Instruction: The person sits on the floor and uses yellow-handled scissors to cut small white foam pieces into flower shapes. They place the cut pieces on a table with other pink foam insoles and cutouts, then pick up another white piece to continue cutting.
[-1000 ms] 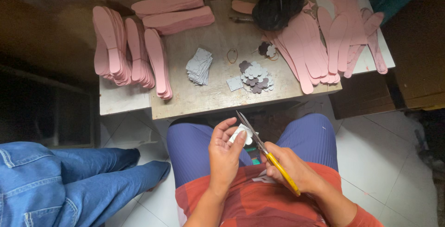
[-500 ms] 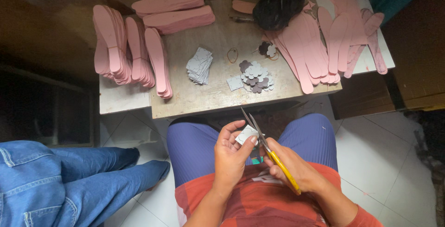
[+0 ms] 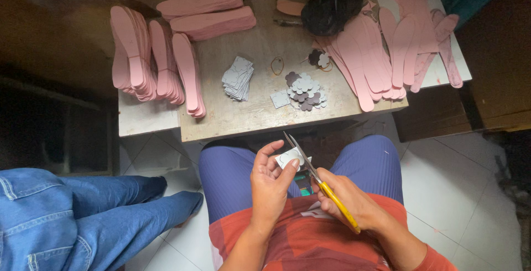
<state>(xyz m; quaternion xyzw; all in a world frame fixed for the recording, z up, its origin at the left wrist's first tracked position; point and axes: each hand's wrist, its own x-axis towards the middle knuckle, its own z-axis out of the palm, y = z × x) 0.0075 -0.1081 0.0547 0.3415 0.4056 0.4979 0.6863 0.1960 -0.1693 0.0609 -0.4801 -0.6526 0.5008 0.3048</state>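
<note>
Over the lap — left hand (image 3: 271, 185) pinches a card piece (image 3: 289, 158); right hand (image 3: 345, 199) grips scissors (image 3: 318, 179).

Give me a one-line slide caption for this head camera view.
Left hand holds a small pale flower cutout while right hand trims it with yellow-handled scissors, above a table of pink insoles.

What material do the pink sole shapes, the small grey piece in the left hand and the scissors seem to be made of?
Pink sole shapes: probably matte foam or board; thick flat sheets standing in stacks.
Small grey piece, in the left hand: likely thin card or paper; flat, dull, cleanly cut.
Scissors, in the right hand: shiny metal blades, yellow handle, seemingly plastic.
</note>
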